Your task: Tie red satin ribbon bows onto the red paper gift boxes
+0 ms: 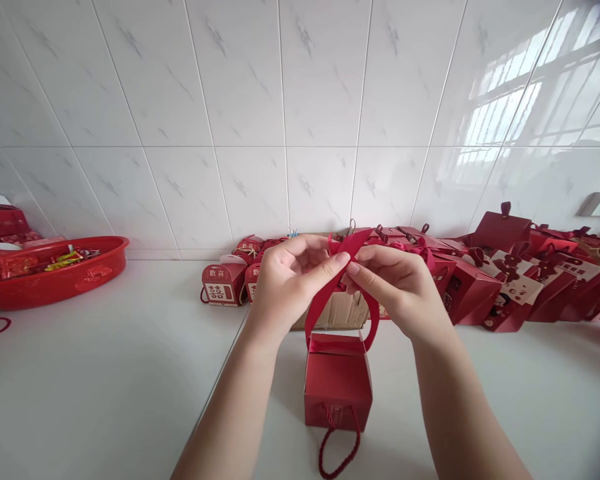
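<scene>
A red ribbon [321,312] rises in a loop from a small red gift box [338,380] on the white counter. Above the box, my left hand [300,270] pinches the ribbon between thumb and fingers where its strands cross. My right hand [393,283] is closed on the same ribbon just beside it, thumb tip close to the left thumb. The fingers partly cover the crossing. A twisted red cord handle [339,460] hangs from the near side of the box and lies on the counter.
Behind my hands stands a cardboard box [330,313]. Small red boxes [224,283] sit left of it, and several red gift boxes [480,287] crowd the right. A red plastic basket [80,280] holds wrapped sweets [64,258]. The tiled wall [250,100] closes off the back.
</scene>
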A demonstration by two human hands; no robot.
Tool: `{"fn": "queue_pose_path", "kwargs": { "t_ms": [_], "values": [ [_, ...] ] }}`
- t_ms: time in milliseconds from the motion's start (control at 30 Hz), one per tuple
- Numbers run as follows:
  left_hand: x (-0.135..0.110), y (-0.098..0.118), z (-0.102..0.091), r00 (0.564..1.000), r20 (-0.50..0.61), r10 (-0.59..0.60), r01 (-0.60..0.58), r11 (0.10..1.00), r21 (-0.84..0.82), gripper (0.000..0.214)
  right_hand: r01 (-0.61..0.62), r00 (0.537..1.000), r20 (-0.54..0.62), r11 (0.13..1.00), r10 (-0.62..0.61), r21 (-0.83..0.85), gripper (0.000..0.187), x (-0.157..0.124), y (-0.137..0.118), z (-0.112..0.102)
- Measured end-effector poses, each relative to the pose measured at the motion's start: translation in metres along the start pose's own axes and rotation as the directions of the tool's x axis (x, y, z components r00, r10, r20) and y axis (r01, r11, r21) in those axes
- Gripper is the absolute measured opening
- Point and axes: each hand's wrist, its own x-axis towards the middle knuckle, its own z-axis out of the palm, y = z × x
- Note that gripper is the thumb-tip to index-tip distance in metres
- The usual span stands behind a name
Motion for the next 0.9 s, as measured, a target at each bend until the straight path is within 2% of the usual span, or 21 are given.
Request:
{"fn": "queue_pose_path", "kwargs": {
  "t_ms": [200, 333, 500, 633, 700, 767, 833, 900],
  "values": [
    [0.001, 0.0, -0.002, 1.0, 0.012, -0.024, 0.024, 0.999, -0.041, 0.016, -0.001, 0.999, 0.037, 1.0, 0.001, 0.004, 0.014, 0.0, -0.004, 0.001],
    [0.0, 0.0, -0.002, 0.997, 0.053, -0.049, 0.052, 0.997, -0.059, 0.016, -0.014, 1.0, 0.011, 0.997, 0.013, 0.075, 0.014, 0.002, -0.002, 0.001],
    [-0.001, 0.001, -0.002, 0.995, 0.093, -0.043, 0.047, 0.998, -0.04, 0.014, -0.126, 0.992, 0.046, 0.967, 0.119, 0.223, 0.011, 0.003, 0.004, -0.004],
    [0.0, 0.003, -0.004, 0.992, 0.111, -0.067, 0.069, 0.997, -0.02, 0.016, -0.164, 0.986, 0.048, 0.961, 0.157, 0.225, 0.01, 0.004, 0.008, -0.005],
    [0.001, 0.004, -0.008, 0.968, 0.207, -0.141, 0.146, 0.989, -0.013, 0.015, -0.153, 0.988, 0.056, 0.962, 0.144, 0.224, 0.011, 0.005, 0.009, -0.004],
    [0.002, 0.005, -0.013, 0.92, 0.333, -0.208, 0.21, 0.977, 0.032, 0.014, -0.137, 0.99, 0.06, 0.965, 0.126, 0.225, 0.011, 0.005, 0.011, -0.005],
    [0.003, 0.005, -0.017, 0.872, 0.42, -0.25, 0.223, 0.968, 0.112, 0.015, -0.111, 0.994, 0.043, 0.972, 0.104, 0.207, 0.011, 0.006, 0.012, -0.007],
    [0.004, 0.004, -0.021, 0.842, 0.46, -0.282, 0.209, 0.957, 0.204, 0.019, -0.062, 0.998, 0.042, 0.984, 0.056, 0.165, 0.01, 0.006, 0.011, -0.012]
  ]
}}
